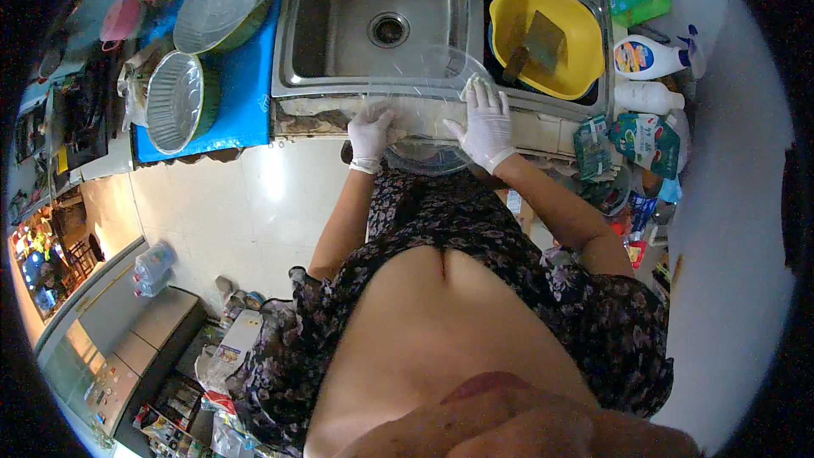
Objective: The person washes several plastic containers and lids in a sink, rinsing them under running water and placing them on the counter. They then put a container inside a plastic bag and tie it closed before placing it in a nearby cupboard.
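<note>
A large clear plastic bowl or cover (426, 102) is held in front of the sink's near edge, above my lap. My left hand (370, 137), in a thin white glove, grips its left side with the thumb over the wall. On the right side lies my right hand (486, 119), gloved too, with its fingers spread along the rim and the thumb reaching inward. Something pale, perhaps a cloth or glove fold, shows at the right fingertips; I cannot tell which. Behind the plastic is a stainless steel sink basin (343, 44) with a drain (388, 30).
A yellow plastic basin (588, 32) with a cleaver (540, 44) sits in the right sink bowl. Two ribbed clear containers (175, 102) stand on a blue mat (248, 108) at left. A green bottle (642, 3), a white spray bottle (648, 57) and packets (645, 143) line the right wall.
</note>
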Demonstrator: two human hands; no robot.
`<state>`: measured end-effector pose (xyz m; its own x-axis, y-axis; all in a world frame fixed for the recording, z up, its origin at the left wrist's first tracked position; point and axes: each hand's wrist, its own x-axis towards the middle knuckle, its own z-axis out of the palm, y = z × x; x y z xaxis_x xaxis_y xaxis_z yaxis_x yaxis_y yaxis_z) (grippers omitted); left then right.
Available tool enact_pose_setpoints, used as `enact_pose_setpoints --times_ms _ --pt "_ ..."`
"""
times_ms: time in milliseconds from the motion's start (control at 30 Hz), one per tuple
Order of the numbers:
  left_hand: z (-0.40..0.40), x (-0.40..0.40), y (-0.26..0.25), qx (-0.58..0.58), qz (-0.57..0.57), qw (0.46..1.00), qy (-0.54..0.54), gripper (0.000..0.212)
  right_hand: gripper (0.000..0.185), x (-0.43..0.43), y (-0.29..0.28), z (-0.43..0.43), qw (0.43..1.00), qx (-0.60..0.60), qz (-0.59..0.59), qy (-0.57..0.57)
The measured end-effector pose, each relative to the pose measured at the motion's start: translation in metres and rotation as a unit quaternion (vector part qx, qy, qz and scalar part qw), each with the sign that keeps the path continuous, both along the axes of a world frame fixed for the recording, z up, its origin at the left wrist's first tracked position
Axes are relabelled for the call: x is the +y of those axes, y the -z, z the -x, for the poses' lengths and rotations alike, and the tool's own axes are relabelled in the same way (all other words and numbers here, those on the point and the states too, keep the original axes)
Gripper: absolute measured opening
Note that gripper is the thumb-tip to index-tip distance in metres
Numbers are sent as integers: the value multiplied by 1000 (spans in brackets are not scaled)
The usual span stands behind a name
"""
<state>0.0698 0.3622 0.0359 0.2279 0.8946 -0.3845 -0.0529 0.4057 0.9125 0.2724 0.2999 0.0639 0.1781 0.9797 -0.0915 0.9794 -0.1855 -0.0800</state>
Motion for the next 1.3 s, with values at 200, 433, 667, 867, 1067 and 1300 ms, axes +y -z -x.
enact_pose_setpoints --times_ms 200,433,667,867,1067,1300 --pt "4 -7 18 60 -21 998 29 20 62 52 28 61 979 149 -86 -113" --pt "2 -16 11 -117 85 985 -91 18 53 -52 3 8 956 179 -24 -229" --pt "-1 -28 4 -8 85 993 -86 17 54 31 4 47 968 197 -68 -141" --pt "10 -10 14 -64 143 978 -135 31 68 -41 -18 24 960 127 12 -248" --pt "13 -5 2 -57 128 982 -128 30 76 17 4 37 981 84 -61 -166" --pt "17 4 -1 -10 103 978 -179 34 74 -33 -10 24 968 29 31 -246"
